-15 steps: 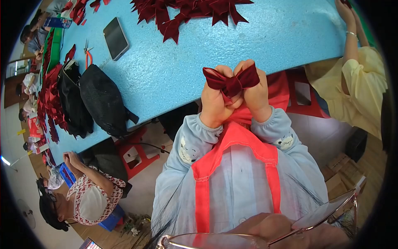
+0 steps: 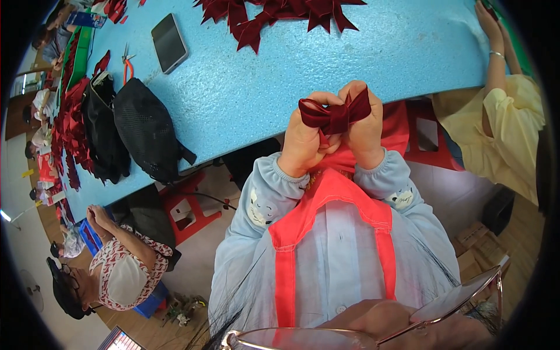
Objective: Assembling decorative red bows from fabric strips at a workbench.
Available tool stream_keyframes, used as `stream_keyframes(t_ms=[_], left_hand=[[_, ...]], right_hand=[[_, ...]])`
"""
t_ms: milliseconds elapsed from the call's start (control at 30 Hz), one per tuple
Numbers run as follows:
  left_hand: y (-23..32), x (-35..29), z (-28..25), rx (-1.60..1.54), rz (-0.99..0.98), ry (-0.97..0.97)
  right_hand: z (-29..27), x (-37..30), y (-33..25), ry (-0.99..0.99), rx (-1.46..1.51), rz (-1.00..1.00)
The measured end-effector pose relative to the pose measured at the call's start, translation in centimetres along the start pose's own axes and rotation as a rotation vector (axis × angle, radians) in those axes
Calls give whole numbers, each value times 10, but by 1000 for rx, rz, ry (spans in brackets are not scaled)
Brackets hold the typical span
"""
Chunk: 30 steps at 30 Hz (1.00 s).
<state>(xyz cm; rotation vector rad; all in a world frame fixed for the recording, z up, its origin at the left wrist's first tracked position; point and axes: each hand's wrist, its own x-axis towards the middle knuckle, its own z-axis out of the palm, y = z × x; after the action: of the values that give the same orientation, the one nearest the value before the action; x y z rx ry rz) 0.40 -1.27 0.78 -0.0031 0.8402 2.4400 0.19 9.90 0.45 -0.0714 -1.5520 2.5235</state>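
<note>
Between my two hands is a dark red velvet bow, held above my lap just off the near edge of the table. My left hand is closed on the bow's left loop, fingers curled behind it. On the other side my right hand grips the right loop, its thumb and fingertips near the top. The bow's knot faces up in the middle, and a short ribbon end hangs below by the left fingers. Parts of the fingers are hidden behind the ribbon.
A pile of dark red bows lies at the table's far side. To the left are a phone, pliers with orange handles, black pouches and more red ribbon. People sit at left and right; red stools stand beneath.
Both hands have shifted slightly right with the bow. The bow has tilted, its right loop higher, and its knot shows flatter and wider. The view has moved a little.
</note>
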Motion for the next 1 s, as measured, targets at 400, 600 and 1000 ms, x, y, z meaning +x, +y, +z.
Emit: stream_keyframes(t_ms=[400, 600, 1000], left_hand=[[0, -1, -5, -268, -23, -20], [6, 3, 2, 1, 84, 217], [7, 7, 15, -32, 182, 412]], right_hand=[[1, -3, -4, -51, -302, -114], [8, 7, -7, -13, -643, -346], [4, 9, -6, -23, 3, 134]])
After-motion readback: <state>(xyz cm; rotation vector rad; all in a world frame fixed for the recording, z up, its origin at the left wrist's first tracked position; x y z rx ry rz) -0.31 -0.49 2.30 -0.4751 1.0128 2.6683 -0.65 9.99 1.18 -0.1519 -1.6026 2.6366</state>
